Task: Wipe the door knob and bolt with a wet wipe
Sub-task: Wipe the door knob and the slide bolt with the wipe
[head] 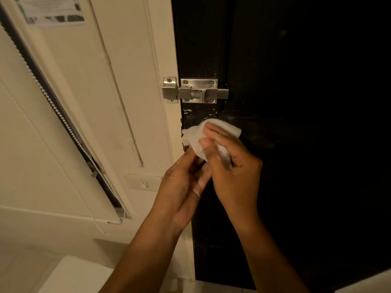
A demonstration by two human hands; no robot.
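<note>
A steel sliding bolt [198,90] is screwed to the black door [296,102], and its keeper [170,89] sits on the cream frame. A little below the bolt, both my hands hold a white wet wipe [194,140] in front of the door's edge. My right hand [230,166] pinches the wipe from above and from the right. My left hand [184,187] grips its lower left part from underneath. The door knob is hidden, perhaps behind my hands.
A cream wall with a light switch [145,183] lies left of the door. A roller blind [42,127] with a bead chain hangs at the far left. A paper notice [53,9] is stuck up high. A white surface [74,275] sits at the bottom left.
</note>
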